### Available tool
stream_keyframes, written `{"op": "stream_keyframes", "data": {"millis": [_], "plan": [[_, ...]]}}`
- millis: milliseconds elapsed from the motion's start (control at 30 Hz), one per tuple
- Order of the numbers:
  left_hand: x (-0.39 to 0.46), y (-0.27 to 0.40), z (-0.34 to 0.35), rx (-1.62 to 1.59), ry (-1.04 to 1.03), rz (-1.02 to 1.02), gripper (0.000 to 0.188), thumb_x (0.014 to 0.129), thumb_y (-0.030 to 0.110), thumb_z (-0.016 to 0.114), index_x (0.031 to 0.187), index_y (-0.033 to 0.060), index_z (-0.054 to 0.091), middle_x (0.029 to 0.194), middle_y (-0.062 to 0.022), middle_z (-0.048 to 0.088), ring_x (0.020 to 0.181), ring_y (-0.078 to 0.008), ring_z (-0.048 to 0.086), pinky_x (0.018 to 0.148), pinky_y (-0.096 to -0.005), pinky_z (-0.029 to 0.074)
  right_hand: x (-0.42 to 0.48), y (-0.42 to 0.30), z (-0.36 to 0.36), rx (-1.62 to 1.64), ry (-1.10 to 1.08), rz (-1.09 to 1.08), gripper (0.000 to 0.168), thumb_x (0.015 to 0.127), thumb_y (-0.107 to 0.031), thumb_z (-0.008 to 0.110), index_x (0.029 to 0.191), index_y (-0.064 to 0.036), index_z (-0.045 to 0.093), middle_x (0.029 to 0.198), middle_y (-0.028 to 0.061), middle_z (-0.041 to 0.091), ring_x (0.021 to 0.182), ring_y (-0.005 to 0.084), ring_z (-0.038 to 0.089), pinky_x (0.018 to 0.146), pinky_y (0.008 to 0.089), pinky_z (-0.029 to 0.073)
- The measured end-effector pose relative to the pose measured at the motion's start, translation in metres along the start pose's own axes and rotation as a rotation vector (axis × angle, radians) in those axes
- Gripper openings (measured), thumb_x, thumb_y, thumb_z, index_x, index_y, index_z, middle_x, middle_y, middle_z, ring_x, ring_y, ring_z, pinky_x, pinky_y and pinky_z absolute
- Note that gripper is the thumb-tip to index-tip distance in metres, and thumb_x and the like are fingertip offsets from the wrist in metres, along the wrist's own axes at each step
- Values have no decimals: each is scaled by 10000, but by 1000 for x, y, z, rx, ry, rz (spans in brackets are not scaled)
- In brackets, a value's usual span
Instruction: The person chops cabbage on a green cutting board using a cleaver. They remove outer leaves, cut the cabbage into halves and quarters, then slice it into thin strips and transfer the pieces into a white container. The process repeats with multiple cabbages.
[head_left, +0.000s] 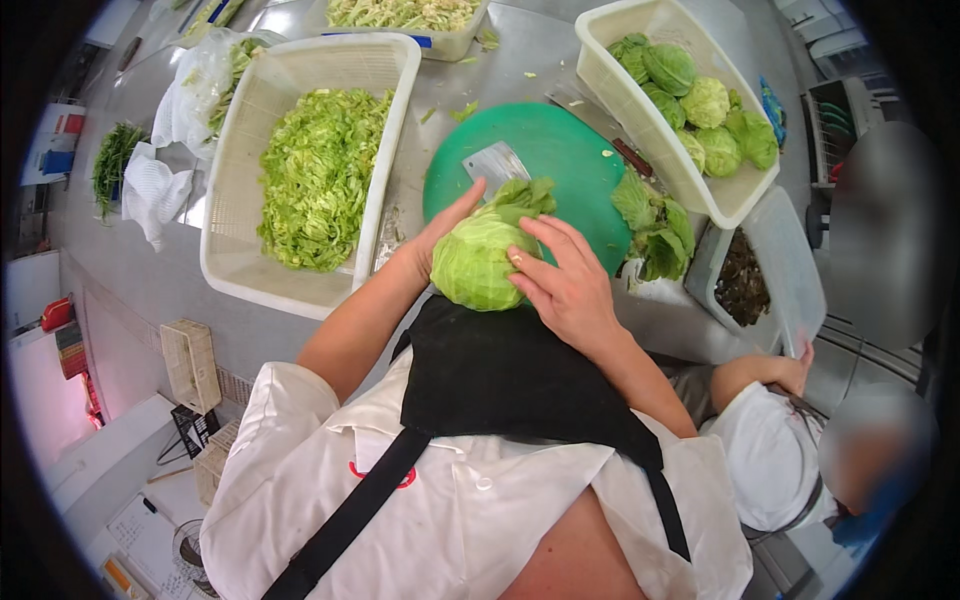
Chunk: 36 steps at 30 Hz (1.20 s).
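Note:
A pale green cabbage head (480, 262) is between my two hands, just above the near edge of a round green cutting board (525, 135). My left hand (442, 232) cups its left side, thumb pointing up. My right hand (571, 281) lies against its right side, fingertips on the leaves. A darker outer leaf (529, 196) stands away from the top of the head. Beyond it a cleaver blade (493, 166) lies on the board, its handle hidden. Loose cabbage leaves (660, 232) are heaped at the board's right edge.
Shredded greens fill part of a white plastic basket (411, 75) on the left. Whole cabbages sit in a white crate (600, 64) at right, near a brown knife handle (632, 157). A clear bin (795, 262) holds dark contents. A co-worker's hand (791, 371) touches it.

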<state>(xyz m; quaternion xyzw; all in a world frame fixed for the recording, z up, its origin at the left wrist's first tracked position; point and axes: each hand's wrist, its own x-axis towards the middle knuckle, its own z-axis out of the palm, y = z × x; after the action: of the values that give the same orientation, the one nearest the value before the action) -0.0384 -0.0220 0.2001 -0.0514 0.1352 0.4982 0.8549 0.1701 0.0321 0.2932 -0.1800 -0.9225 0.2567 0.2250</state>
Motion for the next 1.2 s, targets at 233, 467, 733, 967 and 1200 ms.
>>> {"op": "stream_keyframes", "data": {"millis": [233,467,733,967,1200], "plan": [[1,5,-12,64,-31,-5,770,1022,676,384,1504,80,455,1379,-178,610,1206,-313,652,1007,-478,555,-12,11,11,222,106,123,319,794,-110,834,1052,-34,662,1216,112,642,1024,310,659,838,389,542],[-26,-1,-30,314,210,166,661,1024,572,492,1422,46,536,1318,-197,652,1192,-362,654,1040,-520,526,-22,9,10,374,-9,471,656,748,-225,909,1274,-4,586,1321,186,590,1166,324,621,957,404,512],[-10,-13,-13,632,418,396,436,1064,397,539,1213,2,645,1099,-148,737,995,-203,710,871,-337,584,-18,34,41,759,-122,814,1056,765,-319,906,1508,103,286,1470,250,467,1339,310,511,1129,397,412],[35,8,-21,133,629,495,527,1069,484,493,1251,-4,571,986,-117,724,1007,-271,693,880,-429,592,-31,54,44,943,25,696,995,779,-317,888,1508,57,324,1448,186,495,1344,260,495,1121,390,415],[99,114,24,797,658,427,1065,913,778,511,1600,32,188,1596,-192,367,1349,-412,488,1164,-588,323,-47,65,29,1367,226,953,898,860,-357,813,1512,37,338,1424,167,522,1294,252,533,1094,395,441]]}}
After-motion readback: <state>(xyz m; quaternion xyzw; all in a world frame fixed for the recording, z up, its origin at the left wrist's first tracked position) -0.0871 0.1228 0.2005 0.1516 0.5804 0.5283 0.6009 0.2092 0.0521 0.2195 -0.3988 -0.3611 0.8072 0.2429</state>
